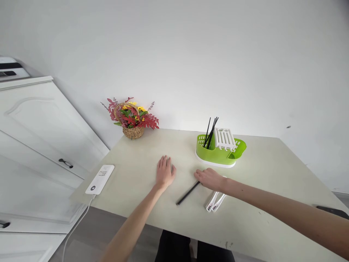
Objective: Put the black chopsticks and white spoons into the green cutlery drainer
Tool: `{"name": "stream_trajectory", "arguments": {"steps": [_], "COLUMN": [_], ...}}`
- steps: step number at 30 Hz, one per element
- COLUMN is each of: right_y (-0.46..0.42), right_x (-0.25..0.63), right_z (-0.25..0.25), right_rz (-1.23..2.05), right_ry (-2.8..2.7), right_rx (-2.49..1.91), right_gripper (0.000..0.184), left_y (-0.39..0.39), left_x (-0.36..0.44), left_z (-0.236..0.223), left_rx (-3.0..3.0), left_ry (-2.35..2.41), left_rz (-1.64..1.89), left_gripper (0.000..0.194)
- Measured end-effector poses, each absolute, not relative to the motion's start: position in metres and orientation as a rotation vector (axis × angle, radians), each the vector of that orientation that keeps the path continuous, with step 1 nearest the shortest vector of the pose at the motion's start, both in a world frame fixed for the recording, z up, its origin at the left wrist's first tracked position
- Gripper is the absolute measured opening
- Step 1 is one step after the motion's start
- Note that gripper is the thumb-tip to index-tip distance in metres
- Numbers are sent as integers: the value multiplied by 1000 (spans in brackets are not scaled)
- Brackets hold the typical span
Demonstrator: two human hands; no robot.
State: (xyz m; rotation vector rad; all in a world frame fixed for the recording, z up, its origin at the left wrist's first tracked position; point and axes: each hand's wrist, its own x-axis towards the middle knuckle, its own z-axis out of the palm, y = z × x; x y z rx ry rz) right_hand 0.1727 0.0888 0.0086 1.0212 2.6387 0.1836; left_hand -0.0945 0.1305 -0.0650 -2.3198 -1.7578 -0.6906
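My left hand (pixel 165 171) lies flat on the tabletop, fingers stretched forward, with nothing in it. Closed around the upper part of black chopsticks (pixel 188 193) is my right hand (pixel 208 178); their lower end points toward the table's front edge, and I cannot tell how many there are. Two white utensils (pixel 215 203) with labels on their handles lie partly hidden under my right wrist. Just beyond this hand stands a green utensil holder (pixel 211 156) on a white base. Several black chopsticks (pixel 209 136) lean upright in its left compartment, beside a white slotted rack (pixel 225 138).
A wicker basket (pixel 133 132) of artificial flowers stands at the back left against the wall. Near the left edge lies a white power bank (pixel 100 179) with a cable hanging off the table. A dark phone-like object (pixel 333 211) is at the far right.
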Motion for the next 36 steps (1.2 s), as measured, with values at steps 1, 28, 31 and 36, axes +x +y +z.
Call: {"name": "stream_trajectory", "arguments": {"steps": [1,28,31,36], "right_y": [88,37,35,26], "right_x": [174,220,216,217], "right_z": [9,102,107,113], "right_rz": [182,179,172,174], "right_ry": [2639,2652,2671,2698], "right_rx": [1040,1421,1442,1477], "right_gripper": [29,34,32,31], "left_y": [130,68,39,13], "left_x": [-94,-60,-35,-21], "left_z": [-65,49,56,47], "left_rx": [-2317,-3801,-3893,-3203], "left_ry": [-1759,-2100,-2051,-2254], "left_rz": [-690,-1015,-932,-1106], "left_gripper": [49,68,61,54]}}
